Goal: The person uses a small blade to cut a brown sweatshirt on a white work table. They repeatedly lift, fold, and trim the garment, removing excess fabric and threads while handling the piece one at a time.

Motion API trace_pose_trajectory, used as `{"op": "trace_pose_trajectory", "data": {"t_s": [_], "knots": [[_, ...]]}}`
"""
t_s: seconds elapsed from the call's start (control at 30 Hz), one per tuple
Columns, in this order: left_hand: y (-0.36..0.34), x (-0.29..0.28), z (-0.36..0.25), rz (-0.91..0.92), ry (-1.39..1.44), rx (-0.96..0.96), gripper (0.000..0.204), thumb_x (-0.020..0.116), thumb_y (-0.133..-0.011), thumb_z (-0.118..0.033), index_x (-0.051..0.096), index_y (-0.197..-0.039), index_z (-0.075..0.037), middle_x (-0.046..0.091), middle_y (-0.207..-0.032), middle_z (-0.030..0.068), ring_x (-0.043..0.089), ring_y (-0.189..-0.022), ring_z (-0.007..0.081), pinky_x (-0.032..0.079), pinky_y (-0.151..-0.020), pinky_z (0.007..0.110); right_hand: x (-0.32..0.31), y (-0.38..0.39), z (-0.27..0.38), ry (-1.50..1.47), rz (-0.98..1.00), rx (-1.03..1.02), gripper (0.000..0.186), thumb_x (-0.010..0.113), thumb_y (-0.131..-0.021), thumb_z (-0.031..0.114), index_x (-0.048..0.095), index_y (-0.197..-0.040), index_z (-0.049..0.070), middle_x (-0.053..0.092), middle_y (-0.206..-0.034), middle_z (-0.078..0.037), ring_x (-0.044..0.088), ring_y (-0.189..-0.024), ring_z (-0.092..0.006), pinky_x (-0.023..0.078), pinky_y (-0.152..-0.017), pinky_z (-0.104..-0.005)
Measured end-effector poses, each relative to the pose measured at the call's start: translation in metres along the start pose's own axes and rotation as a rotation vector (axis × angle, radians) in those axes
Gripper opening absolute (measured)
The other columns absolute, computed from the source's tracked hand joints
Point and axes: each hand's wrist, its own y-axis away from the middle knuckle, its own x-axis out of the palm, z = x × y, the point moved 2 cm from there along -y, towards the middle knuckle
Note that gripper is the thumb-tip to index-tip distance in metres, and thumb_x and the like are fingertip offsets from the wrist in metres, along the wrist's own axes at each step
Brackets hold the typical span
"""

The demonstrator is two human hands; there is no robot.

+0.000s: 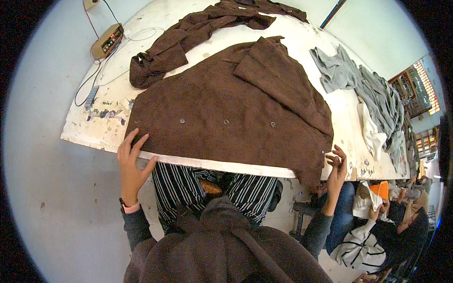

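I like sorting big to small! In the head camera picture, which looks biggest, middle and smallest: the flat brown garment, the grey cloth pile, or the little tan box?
1. flat brown garment
2. grey cloth pile
3. tan box; it lies farther away, so it may look extra small.

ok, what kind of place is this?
Likely a garment workshop. A brown jacket with snap buttons lies flat on a worn white worktable, more brown garments and grey garments are piled along it, and other people sit beside the table.

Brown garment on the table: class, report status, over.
Left hand flat on brown garment edge. Right hand open beside its hanging corner. Second brown garment and grey garments lie apart.
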Motion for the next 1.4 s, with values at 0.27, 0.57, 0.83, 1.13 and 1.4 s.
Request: {"op": "trace_pose_trajectory", "data": {"t_s": [0.27,0.57,0.83,1.13,1.4], "knots": [[0.010,0.010,0.011,0.034,-0.111,-0.027,0.077,0.069,-0.081,-0.062,0.057,-0.143,-0.019,0.045,-0.156,0.0096,0.035,-0.148,0.0330,0.016,-0.122,0.056,0.025,0.012,0.065,0.130,-0.120,0.108,0.021,0.068,-0.096,0.002,0.060,-0.115,0.003,0.054,-0.092,-0.003,0.049,-0.078,-0.0081,0.042,-0.065,-0.0215],[0.016,0.024,0.023,-0.034,-0.167,0.028,0.082,0.062,-0.084,-0.071,0.054,-0.145,-0.016,0.044,-0.156,0.0107,0.035,-0.146,0.0337,0.017,-0.120,0.055,0.063,0.001,0.128,0.334,0.131,-0.068,0.029,0.077,-0.087,0.015,0.062,-0.108,0.003,0.068,-0.092,-0.012,0.068,-0.082,-0.0240,0.053,-0.076,-0.0339],[0.016,0.025,0.023,-0.053,-0.128,0.016,0.078,0.065,-0.083,-0.067,0.056,-0.143,-0.017,0.046,-0.154,0.0097,0.036,-0.145,0.0336,0.017,-0.119,0.056,0.123,-0.014,0.134,0.679,0.180,-0.522,0.019,0.076,-0.086,0.019,0.065,-0.098,0.008,0.067,-0.083,-0.008,0.066,-0.071,-0.0282,0.048,-0.062,-0.0375],[0.016,0.023,0.020,-0.040,-0.161,0.002,0.080,0.063,-0.083,-0.069,0.055,-0.143,-0.017,0.046,-0.153,0.0094,0.036,-0.145,0.0338,0.018,-0.119,0.056,0.149,-0.016,0.122,0.795,0.165,-0.648,0.017,0.070,-0.089,0.025,0.059,-0.090,0.012,0.057,-0.078,-0.004,0.061,-0.068,-0.0228,0.046,-0.061,-0.0375],[0.015,0.026,0.023,-0.064,-0.157,0.035,0.083,0.062,-0.084,-0.072,0.055,-0.143,-0.014,0.047,-0.152,0.0106,0.037,-0.143,0.0347,0.020,-0.118,0.054,0.151,-0.013,0.122,0.799,0.174,-0.620,0.017,0.069,-0.090,0.024,0.058,-0.087,0.012,0.056,-0.075,-0.004,0.061,-0.066,-0.0222,0.046,-0.060,-0.0372]]}}
